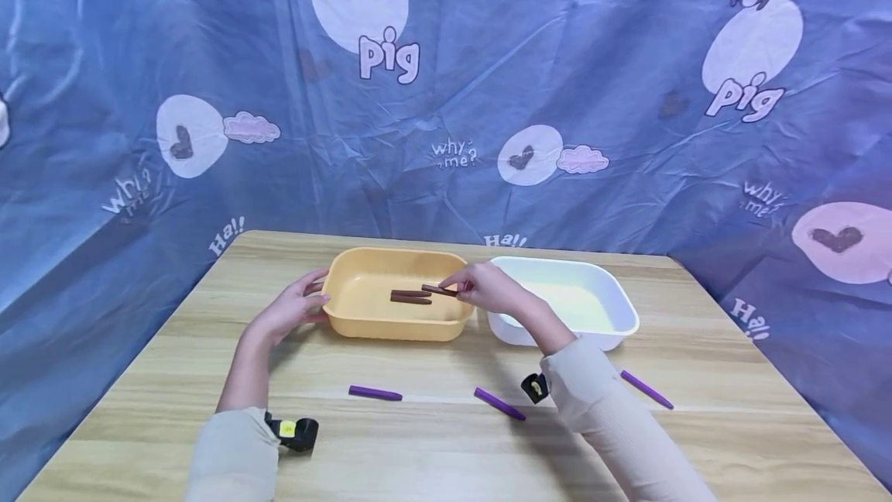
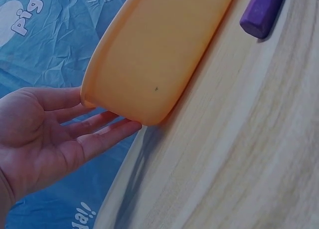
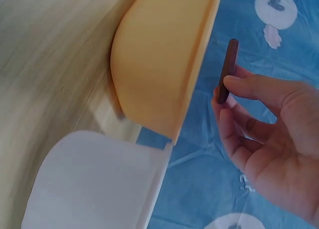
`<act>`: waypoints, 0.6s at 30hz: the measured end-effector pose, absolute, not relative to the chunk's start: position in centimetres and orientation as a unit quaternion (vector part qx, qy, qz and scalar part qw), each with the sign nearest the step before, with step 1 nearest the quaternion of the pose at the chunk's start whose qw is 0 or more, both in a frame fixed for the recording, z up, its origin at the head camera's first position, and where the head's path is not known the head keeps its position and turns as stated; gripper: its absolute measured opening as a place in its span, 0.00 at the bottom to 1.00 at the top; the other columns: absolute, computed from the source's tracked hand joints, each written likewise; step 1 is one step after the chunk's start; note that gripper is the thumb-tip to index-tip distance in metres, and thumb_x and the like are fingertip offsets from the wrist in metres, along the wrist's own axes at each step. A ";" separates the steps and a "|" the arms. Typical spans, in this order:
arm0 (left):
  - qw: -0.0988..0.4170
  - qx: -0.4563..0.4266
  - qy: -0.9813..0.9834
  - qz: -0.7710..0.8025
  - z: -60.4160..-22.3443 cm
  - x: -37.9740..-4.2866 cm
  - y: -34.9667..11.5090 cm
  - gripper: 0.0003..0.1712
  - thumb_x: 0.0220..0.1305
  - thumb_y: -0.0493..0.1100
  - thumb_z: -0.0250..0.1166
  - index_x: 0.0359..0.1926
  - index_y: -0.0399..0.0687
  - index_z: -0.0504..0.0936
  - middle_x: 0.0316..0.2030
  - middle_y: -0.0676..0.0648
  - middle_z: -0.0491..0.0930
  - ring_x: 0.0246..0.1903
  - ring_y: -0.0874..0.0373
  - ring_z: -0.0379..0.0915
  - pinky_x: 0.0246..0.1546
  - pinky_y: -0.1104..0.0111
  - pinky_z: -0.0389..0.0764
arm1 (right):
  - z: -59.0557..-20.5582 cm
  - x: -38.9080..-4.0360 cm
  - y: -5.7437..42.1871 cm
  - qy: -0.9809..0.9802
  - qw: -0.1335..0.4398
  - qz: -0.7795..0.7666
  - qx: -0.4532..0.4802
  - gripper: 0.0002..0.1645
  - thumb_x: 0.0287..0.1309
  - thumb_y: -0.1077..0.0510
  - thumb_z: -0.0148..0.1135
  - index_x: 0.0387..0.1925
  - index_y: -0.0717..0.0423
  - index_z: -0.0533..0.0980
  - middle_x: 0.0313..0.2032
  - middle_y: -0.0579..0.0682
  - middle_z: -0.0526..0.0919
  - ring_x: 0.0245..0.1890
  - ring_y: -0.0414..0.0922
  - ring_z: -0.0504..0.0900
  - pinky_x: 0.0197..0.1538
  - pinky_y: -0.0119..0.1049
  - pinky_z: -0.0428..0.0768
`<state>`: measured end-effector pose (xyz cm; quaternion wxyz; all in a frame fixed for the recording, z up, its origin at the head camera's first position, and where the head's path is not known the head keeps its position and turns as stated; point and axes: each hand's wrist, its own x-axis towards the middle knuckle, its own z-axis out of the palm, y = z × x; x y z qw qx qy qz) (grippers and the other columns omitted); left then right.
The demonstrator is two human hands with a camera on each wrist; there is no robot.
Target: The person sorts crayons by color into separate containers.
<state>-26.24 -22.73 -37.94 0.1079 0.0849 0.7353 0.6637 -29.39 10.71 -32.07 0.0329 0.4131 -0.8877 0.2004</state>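
An orange plastic tub [image 1: 400, 330] sits on the table with two brown crayons [image 1: 411, 297] lying inside it. My right hand [image 1: 488, 287] pinches another brown crayon [image 3: 229, 69] between thumb and fingertips, over the tub's right end. In the right wrist view, that crayon stands past the tub's rim, its lower end at the fingers. At the tub's left end, my left hand [image 1: 289, 308] rests its fingers against the outer wall. The left wrist view shows those fingers [image 2: 99, 139] stretched out, their tips at the wall.
A white tub [image 1: 613, 335] stands close beside the orange one, on its right. Three purple crayons lie on the table in front: one at left [image 1: 375, 393], one in the middle [image 1: 499, 404], one at right [image 1: 646, 390]. A blue printed cloth [image 1: 432, 200] hangs behind.
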 end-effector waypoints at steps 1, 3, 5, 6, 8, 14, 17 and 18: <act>0.109 0.086 0.735 0.663 -37.9 -26.2 -22.7 0.36 0.66 0.28 0.44 0.68 0.30 0.36 0.63 0.23 0.44 0.59 0.31 0.51 0.53 0.51 0.70 | -32.2 -29.5 10.4 -0.887 0.038 0.195 0.416 0.18 0.46 0.73 0.59 0.39 0.58 0.83 0.19 0.41 0.74 0.18 0.34 0.65 0.22 0.26 0.66; 0.109 0.088 0.736 0.662 -38.0 -26.2 -22.6 0.36 0.66 0.28 0.44 0.68 0.30 0.36 0.63 0.23 0.44 0.59 0.31 0.51 0.53 0.51 0.70 | -32.4 -29.8 10.0 -0.886 0.052 0.182 0.424 0.18 0.44 0.73 0.58 0.39 0.58 0.83 0.18 0.40 0.73 0.19 0.34 0.65 0.22 0.26 0.66; 0.108 0.089 0.736 0.662 -38.0 -26.2 -22.6 0.36 0.65 0.28 0.44 0.68 0.30 0.36 0.63 0.23 0.44 0.59 0.30 0.52 0.52 0.50 0.70 | -32.6 -30.2 9.4 -0.884 0.062 0.167 0.431 0.19 0.44 0.73 0.58 0.39 0.56 0.83 0.17 0.40 0.72 0.19 0.34 0.65 0.23 0.25 0.66; 0.108 0.089 0.736 0.662 -38.0 -26.2 -22.6 0.36 0.65 0.28 0.44 0.68 0.30 0.36 0.63 0.23 0.44 0.59 0.30 0.52 0.52 0.50 0.70 | -32.7 -30.3 9.1 -0.884 0.065 0.163 0.432 0.19 0.44 0.72 0.57 0.38 0.56 0.83 0.17 0.40 0.72 0.19 0.34 0.66 0.23 0.25 0.66; 0.108 0.091 0.737 0.661 -38.0 -26.2 -22.6 0.36 0.65 0.28 0.44 0.68 0.30 0.36 0.63 0.23 0.44 0.59 0.30 0.52 0.52 0.50 0.70 | -33.0 -30.7 8.6 -0.885 0.067 0.160 0.432 0.20 0.43 0.72 0.57 0.38 0.56 0.83 0.17 0.40 0.73 0.19 0.34 0.67 0.23 0.25 0.67; 0.110 0.089 0.739 0.658 -38.1 -26.3 -22.6 0.36 0.65 0.28 0.45 0.68 0.29 0.36 0.63 0.23 0.44 0.58 0.30 0.53 0.51 0.51 0.71 | -33.9 -31.5 7.5 -0.888 0.038 0.160 0.430 0.20 0.43 0.72 0.57 0.40 0.59 0.82 0.21 0.45 0.80 0.22 0.36 0.74 0.28 0.26 0.73; 0.109 0.088 0.738 0.660 -38.2 -26.3 -22.6 0.36 0.65 0.27 0.44 0.68 0.29 0.36 0.63 0.23 0.44 0.58 0.30 0.53 0.51 0.51 0.72 | -34.4 -31.8 7.0 -0.891 0.032 0.157 0.424 0.21 0.42 0.73 0.57 0.40 0.59 0.82 0.22 0.46 0.81 0.22 0.36 0.75 0.29 0.26 0.74; 0.109 0.087 0.738 0.661 -38.2 -26.3 -22.6 0.36 0.65 0.27 0.44 0.68 0.29 0.36 0.63 0.23 0.44 0.58 0.30 0.53 0.51 0.51 0.72 | -34.6 -31.8 6.9 -0.894 0.029 0.158 0.418 0.21 0.41 0.73 0.57 0.40 0.58 0.82 0.22 0.45 0.81 0.22 0.36 0.75 0.29 0.26 0.73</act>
